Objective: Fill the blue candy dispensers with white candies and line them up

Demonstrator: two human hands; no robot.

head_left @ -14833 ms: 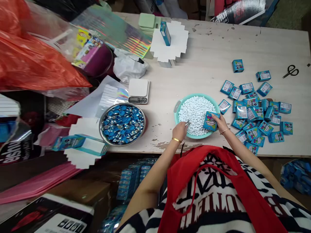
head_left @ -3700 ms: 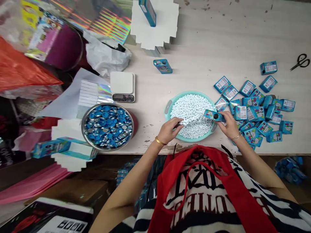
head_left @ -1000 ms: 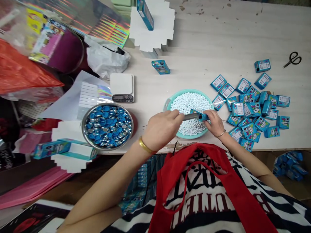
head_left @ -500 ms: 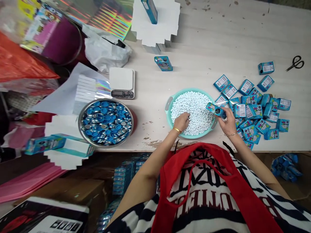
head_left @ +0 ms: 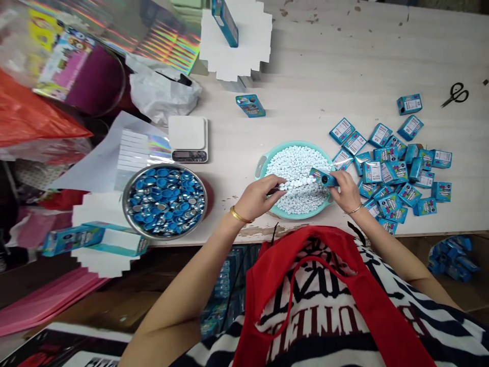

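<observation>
One loaded scoop [head_left: 274, 190] on my feed, pinched in the left hand [head_left: 260, 196]; its row of white pellets [head_left: 300, 183] sits over the turquoise bowl [head_left: 264, 165]; right hand [head_left: 347, 191] grips a small blue box [head_left: 317, 176], tilted, above the bowl's right part; pellets end just beside the box, touching or not I can't tell; piled boxes [head_left: 393, 172] right, metal pot [head_left: 127, 219] left.

Two hands [head_left: 260, 198] [head_left: 346, 192], one basin [head_left: 301, 216], one metal bowl [head_left: 209, 200] — one scale [head_left: 187, 132], one pair of scissors [head_left: 455, 95].
</observation>
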